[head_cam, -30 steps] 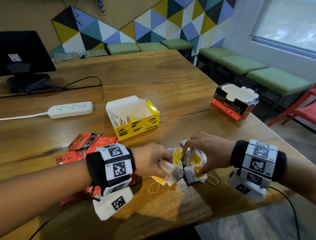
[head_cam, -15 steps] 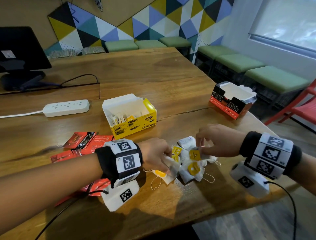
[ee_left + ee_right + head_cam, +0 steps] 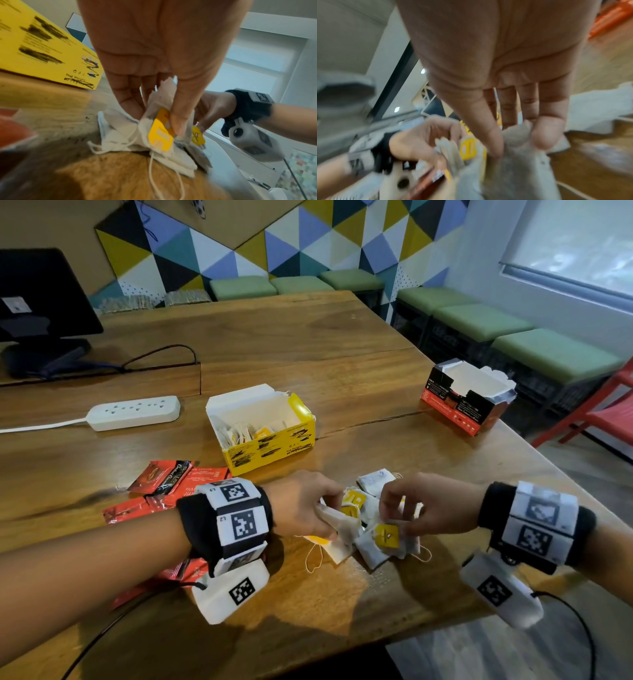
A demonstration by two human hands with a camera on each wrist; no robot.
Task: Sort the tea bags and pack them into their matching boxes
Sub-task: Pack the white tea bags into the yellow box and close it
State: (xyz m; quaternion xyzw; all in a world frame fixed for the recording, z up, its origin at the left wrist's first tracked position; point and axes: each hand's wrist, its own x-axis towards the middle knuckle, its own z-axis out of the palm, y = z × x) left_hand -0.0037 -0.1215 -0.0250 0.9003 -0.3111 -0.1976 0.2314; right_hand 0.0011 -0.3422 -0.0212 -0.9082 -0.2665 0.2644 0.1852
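Note:
A heap of white tea bags with yellow tags (image 3: 376,529) lies near the table's front edge. My left hand (image 3: 308,508) pinches several of these bags (image 3: 159,121) between thumb and fingers. My right hand (image 3: 421,508) pinches another white bag (image 3: 520,136) from the heap's right side. The open yellow box (image 3: 263,436) stands just behind the heap and holds several yellow-tagged bags. Red tea sachets (image 3: 171,484) lie by and under my left wrist. The open red and black box (image 3: 466,402) stands at the far right.
A white power strip (image 3: 133,412) lies at the left, its cable running off the table. A dark monitor (image 3: 37,302) stands at the back left. Green benches (image 3: 479,323) and a red chair (image 3: 609,412) flank the table's right edge.
My right hand has lifted slightly off the heap and now pinches one bag. The left hand keeps its grip on its bags. The camera has moved closer.

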